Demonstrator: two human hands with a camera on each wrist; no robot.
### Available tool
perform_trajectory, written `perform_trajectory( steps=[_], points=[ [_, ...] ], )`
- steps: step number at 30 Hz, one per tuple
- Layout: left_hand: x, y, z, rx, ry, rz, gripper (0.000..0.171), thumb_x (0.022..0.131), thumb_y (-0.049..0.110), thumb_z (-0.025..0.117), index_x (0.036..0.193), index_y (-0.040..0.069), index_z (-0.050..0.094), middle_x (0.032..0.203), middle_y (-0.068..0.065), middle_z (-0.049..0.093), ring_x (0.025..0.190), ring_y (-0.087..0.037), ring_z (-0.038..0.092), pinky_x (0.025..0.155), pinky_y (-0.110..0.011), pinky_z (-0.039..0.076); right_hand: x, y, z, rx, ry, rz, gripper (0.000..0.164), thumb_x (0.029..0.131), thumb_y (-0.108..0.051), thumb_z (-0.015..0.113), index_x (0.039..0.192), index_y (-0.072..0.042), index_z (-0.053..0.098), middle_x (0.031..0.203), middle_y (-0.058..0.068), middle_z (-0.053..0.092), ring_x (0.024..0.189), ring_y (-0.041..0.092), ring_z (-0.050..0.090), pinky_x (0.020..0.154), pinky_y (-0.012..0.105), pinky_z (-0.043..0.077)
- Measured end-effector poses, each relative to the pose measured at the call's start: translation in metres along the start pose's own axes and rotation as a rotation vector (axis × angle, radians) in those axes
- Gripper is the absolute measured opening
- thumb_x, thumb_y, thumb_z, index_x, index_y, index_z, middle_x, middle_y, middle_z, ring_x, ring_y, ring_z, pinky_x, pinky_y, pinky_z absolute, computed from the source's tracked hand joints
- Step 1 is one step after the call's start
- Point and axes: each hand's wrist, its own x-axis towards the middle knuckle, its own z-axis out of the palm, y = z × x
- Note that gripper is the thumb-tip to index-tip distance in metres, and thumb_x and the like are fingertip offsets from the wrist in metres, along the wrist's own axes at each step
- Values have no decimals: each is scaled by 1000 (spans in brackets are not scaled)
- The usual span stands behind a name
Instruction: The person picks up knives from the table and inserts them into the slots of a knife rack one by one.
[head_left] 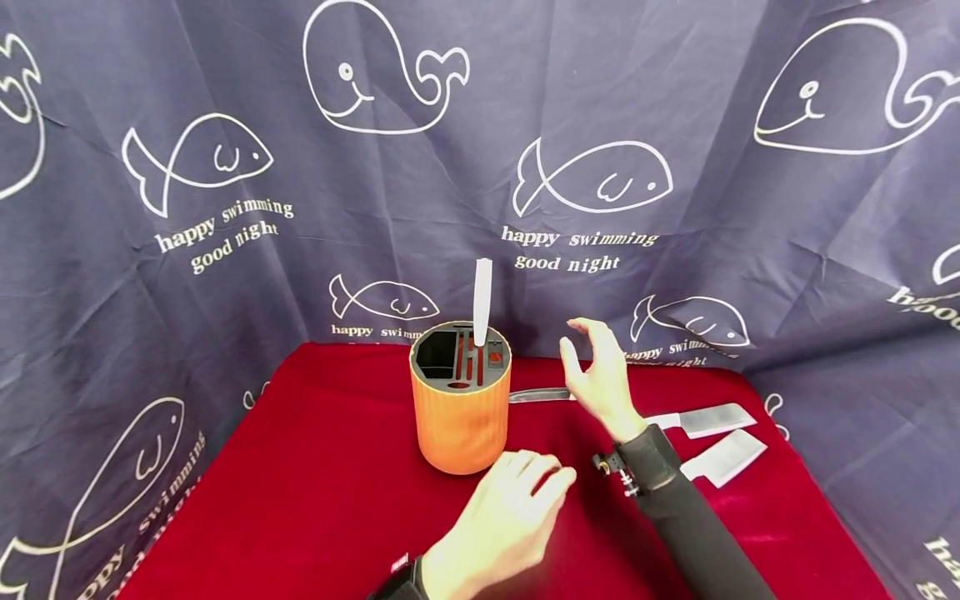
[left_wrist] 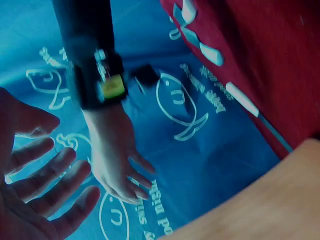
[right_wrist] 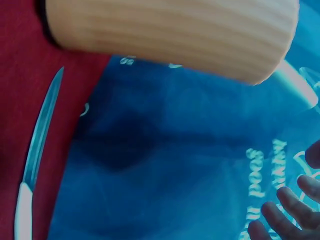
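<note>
An orange ribbed knife holder (head_left: 461,429) with a dark slotted top stands upright on the red cloth. One white knife handle (head_left: 482,300) sticks up out of a slot. My right hand (head_left: 600,379), fingers spread and holding nothing, is raised right of the holder. Behind it a narrow knife (head_left: 540,395) lies flat; the right wrist view shows its pointed blade (right_wrist: 42,132) and white handle (right_wrist: 23,212). In front of the holder my left hand (head_left: 510,517) hovers, its fingers loosely bent; in the left wrist view its palm side (left_wrist: 45,190) holds nothing.
Two cleavers with white handles, one farther back (head_left: 716,421) and one nearer (head_left: 727,458), lie on the right of the red cloth (head_left: 315,500). A dark curtain (head_left: 420,217) printed with fish and whales hangs around the back and sides.
</note>
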Motion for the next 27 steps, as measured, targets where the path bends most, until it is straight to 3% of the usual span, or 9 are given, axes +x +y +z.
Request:
perform_trajectory(
  steps=[3, 7, 12, 16, 22, 27],
  points=[
    [-4, 8, 1, -2, -30, 24, 34, 98, 18, 37, 110, 18, 69, 103, 3, 67, 95, -15, 62, 88, -29, 51, 3, 13, 5, -26, -18, 27, 30, 89, -6, 68, 117, 5, 65, 114, 23, 67, 108, 39, 62, 98, 49, 48],
    [-8, 17, -1, -21, -75, 40, 29, 95, 19, 45, 112, 19, 68, 105, 5, 67, 96, -13, 61, 88, -27, 51, 8, 30, 12, -69, -44, 58, 30, 89, -7, 67, 117, 5, 64, 115, 23, 66, 110, 40, 61, 99, 51, 48],
    [-10, 27, -2, 1, -72, 85, 27, 92, 20, 49, 112, 22, 68, 105, 7, 67, 95, -11, 61, 84, -25, 50, 13, 47, 19, -130, -118, 105, 32, 90, -10, 67, 119, 2, 63, 119, 23, 65, 115, 41, 60, 101, 52, 47],
    [-11, 32, -2, 18, -63, 131, 26, 94, 23, 50, 112, 24, 69, 104, 8, 68, 95, -10, 61, 84, -23, 50, 16, 56, 24, -175, -206, 172, 33, 90, -14, 66, 121, 0, 63, 121, 23, 63, 116, 43, 58, 100, 55, 47],
    [-13, 42, -8, -33, -199, 159, 34, 95, 45, 59, 122, 26, 65, 114, 10, 65, 102, -7, 59, 95, -23, 48, 20, 64, 34, -235, -367, 220, 36, 91, -17, 64, 123, -2, 62, 126, 23, 62, 119, 44, 57, 101, 57, 48],
    [-14, 46, -10, -29, -212, 183, 33, 95, 44, 61, 123, 27, 64, 115, 11, 64, 103, -6, 58, 97, -22, 48, 22, 68, 41, -281, -488, 223, 37, 90, -16, 63, 124, 0, 63, 129, 25, 62, 122, 47, 57, 102, 58, 48]
  ],
)
